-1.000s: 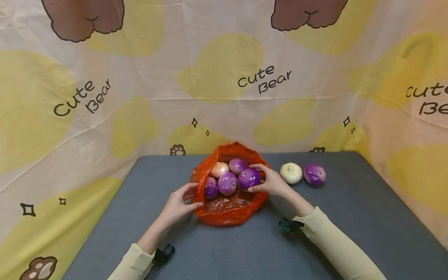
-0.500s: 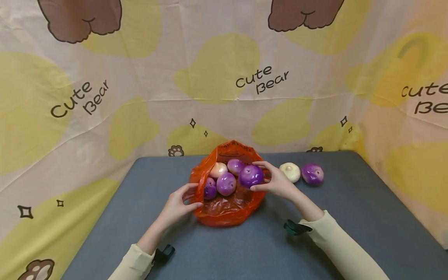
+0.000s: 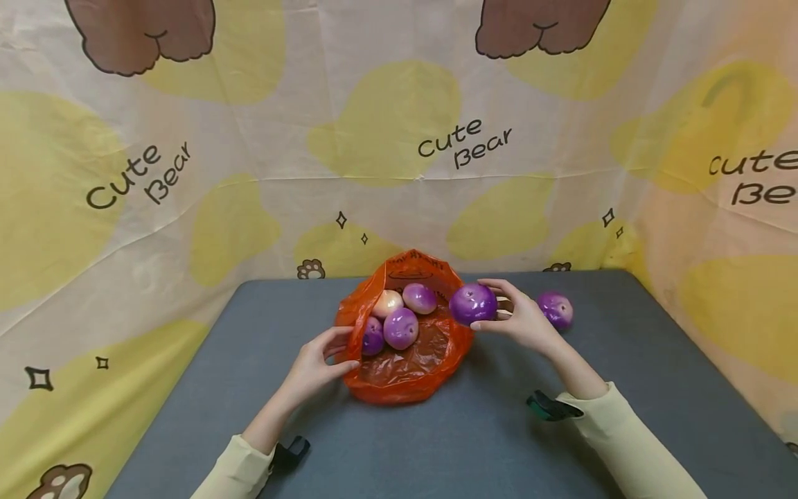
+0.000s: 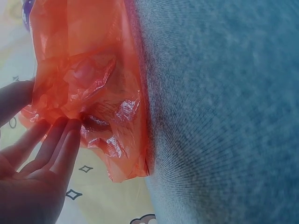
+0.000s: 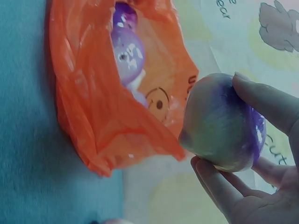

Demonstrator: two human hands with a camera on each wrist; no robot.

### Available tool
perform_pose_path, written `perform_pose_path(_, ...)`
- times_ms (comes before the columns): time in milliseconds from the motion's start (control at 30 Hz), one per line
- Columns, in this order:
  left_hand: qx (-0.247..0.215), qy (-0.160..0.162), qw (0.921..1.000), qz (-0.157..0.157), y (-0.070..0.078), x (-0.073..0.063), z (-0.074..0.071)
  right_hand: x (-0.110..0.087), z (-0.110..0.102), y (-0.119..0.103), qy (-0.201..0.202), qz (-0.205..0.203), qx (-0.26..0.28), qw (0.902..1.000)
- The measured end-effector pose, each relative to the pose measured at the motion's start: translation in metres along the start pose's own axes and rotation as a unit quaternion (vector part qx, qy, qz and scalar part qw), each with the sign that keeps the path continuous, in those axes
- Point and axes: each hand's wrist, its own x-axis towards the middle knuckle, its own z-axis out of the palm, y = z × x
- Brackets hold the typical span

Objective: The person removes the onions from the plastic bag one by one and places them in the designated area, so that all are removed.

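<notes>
A purple onion (image 3: 473,304) is held in the right hand (image 3: 522,320), lifted just beside the right edge of the bag's mouth; whether the bag is touched by it cannot be told. It is gripped between a thumb and partly curled fingers, and its pale end is shown in the right wrist view.

Inside the wide-mouthed orange plastic bag (image 3: 393,392), three purple onions (image 3: 401,328) and one pale onion (image 3: 387,304) are seen. The bag's left side is pinched by the left hand (image 3: 319,362), whose thumb and lightly bent fingers are set only partly apart.

Another purple onion (image 3: 555,309) is seen on the grey counter (image 3: 405,447), behind the right forearm. The work is judged to be partway done: one onion is plainly out on the counter, one is in hand, and four are left in the bag. Further onions may be hidden by the right hand.
</notes>
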Motion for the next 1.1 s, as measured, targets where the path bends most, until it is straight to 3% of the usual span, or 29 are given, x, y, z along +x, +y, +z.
perform_pose_path(367,-0.004,-0.002,1.0,-0.006,-0.002,-0.001,-0.001,-0.008,-0.02,0.004,0.027,0.017,-0.003,0.9995)
perform_pose_path(667,-0.004,-0.007,1.0,0.0,-0.002,0.0,-0.001,-0.017,-0.043,0.011,0.059,0.028,-0.06,0.9961)
perform_pose_path(800,-0.008,-0.008,0.9999,-0.001,0.011,-0.002,-0.001,-0.022,-0.052,0.011,0.068,0.029,-0.075,0.9944)
perform_pose_path(900,-0.005,-0.009,0.9999,-0.004,0.012,-0.001,-0.001,-0.025,-0.058,0.014,0.074,0.036,-0.083,0.9931)
perform_pose_path(1100,0.0,-0.006,0.9999,-0.01,-0.002,0.0,0.0,-0.03,-0.07,0.022,0.089,0.036,-0.071,0.9928)
